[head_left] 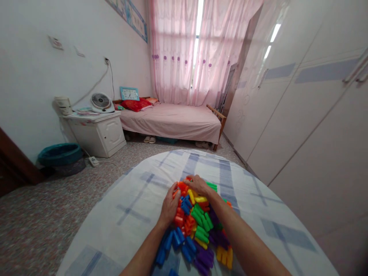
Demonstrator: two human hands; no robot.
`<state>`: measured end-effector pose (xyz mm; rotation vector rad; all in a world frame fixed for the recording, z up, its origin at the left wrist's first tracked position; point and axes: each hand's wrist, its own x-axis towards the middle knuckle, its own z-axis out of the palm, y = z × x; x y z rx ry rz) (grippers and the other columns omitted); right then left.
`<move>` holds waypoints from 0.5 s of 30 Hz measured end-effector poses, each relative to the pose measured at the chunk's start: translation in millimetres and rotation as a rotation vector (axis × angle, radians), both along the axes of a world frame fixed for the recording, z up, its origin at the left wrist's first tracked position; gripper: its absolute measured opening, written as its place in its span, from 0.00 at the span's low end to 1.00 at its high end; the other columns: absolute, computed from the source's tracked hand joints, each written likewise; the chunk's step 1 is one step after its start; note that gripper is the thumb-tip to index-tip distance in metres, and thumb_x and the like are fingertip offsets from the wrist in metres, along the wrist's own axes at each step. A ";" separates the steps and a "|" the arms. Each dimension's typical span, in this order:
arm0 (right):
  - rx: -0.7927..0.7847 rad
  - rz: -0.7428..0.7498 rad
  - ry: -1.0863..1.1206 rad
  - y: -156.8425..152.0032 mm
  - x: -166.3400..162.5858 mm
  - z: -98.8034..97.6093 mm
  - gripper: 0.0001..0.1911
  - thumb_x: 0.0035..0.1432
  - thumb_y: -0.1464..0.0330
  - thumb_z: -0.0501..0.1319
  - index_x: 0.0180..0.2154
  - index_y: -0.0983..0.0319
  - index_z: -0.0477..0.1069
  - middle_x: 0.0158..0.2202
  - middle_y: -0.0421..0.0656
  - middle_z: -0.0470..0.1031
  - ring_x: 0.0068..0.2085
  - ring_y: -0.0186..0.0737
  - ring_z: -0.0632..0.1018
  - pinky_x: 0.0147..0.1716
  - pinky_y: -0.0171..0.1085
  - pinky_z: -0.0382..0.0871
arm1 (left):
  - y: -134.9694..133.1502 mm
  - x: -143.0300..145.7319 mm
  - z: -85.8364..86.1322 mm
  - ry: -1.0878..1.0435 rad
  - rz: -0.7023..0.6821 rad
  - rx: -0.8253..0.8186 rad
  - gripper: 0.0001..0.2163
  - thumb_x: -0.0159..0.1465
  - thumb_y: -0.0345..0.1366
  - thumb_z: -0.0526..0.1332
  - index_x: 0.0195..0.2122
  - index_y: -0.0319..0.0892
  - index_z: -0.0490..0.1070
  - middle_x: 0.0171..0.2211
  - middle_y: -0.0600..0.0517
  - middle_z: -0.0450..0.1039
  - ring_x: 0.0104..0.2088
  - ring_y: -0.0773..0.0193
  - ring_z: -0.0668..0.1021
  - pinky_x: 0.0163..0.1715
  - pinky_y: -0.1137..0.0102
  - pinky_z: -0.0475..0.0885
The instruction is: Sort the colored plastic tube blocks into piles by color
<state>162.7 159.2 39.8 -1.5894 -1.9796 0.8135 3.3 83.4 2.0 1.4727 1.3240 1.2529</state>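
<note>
A heap of colourful plastic building blocks lies on the cloth-covered table, spilling toward me between my forearms. My left hand [170,206] is at the heap's far left, thumb and fingers closed around an orange block [175,194]. Over the far end curls my right hand [199,185], its fingertips down by orange-red blocks [183,187]; what they grip is partly hidden. Close by are a dark blue block [186,205] and a yellow block [191,196]. Green blocks [201,216] fill the middle, with blue blocks [176,238] and purple blocks [204,259] nearer me.
The round table wears a white and blue checked cloth [132,214]. Beyond it stands a bed [178,119] with pink bedding. At left are a white cabinet [110,134] with a fan [101,101] and a teal bin [60,153]; a white wardrobe [287,115] lines the right.
</note>
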 end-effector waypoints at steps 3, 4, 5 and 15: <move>-0.021 -0.011 0.093 0.5 2.9 -0.8 0.19 0.49 0.51 0.60 0.34 0.58 0.75 0.31 0.42 0.75 0.37 0.43 0.74 0.42 0.40 0.65 | 9.3 7.9 4.1 -0.118 0.036 -0.082 0.23 0.65 0.42 0.49 0.58 0.36 0.59 0.57 0.42 0.64 0.57 0.60 0.68 0.55 0.65 0.65; -0.026 -0.011 0.127 -0.6 5.3 -0.6 0.19 0.49 0.51 0.60 0.33 0.59 0.75 0.30 0.41 0.75 0.35 0.42 0.74 0.40 0.40 0.65 | 11.2 9.8 5.3 -0.136 0.046 -0.100 0.23 0.66 0.42 0.48 0.58 0.35 0.59 0.57 0.41 0.64 0.57 0.60 0.68 0.55 0.65 0.64; -0.031 -0.010 0.162 -2.3 8.4 -0.2 0.20 0.49 0.50 0.59 0.33 0.60 0.74 0.29 0.40 0.74 0.34 0.41 0.73 0.39 0.40 0.66 | 12.3 11.6 6.5 -0.147 0.054 -0.111 0.23 0.66 0.42 0.48 0.58 0.35 0.59 0.58 0.41 0.63 0.57 0.60 0.68 0.56 0.65 0.64; -0.013 0.000 0.546 -44.1 45.1 24.9 0.24 0.53 0.50 0.54 0.42 0.61 0.70 0.41 0.41 0.74 0.44 0.40 0.73 0.46 0.39 0.65 | -5.7 60.4 45.1 -0.153 -0.035 0.089 0.18 0.65 0.39 0.51 0.54 0.40 0.64 0.54 0.46 0.68 0.54 0.60 0.70 0.56 0.62 0.64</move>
